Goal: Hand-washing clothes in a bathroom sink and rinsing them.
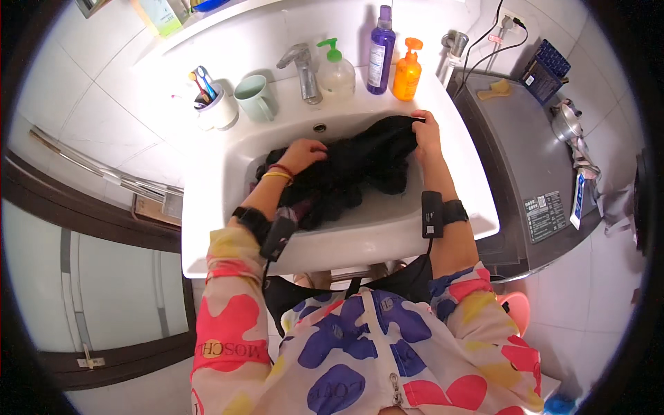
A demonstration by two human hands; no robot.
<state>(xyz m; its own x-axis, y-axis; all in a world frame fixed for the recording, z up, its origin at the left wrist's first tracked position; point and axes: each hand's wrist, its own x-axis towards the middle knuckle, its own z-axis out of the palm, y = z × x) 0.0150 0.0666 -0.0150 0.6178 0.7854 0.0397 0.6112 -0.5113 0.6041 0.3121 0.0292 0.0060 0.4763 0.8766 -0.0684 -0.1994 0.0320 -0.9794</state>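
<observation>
Cloth [360,169], black and bunched, lies in the sink [207,207]. Left hand [302,155] presses it, fingers curled on top; right hand [425,131] pinches its edge. Best kept low in the basin.

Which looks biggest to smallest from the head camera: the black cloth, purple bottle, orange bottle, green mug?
1. Black cloth garment, gripped by both hands in the white sink.
2. Tall purple spray bottle.
3. Orange pump bottle and pale green mug: look alike, too close to rank.
</observation>
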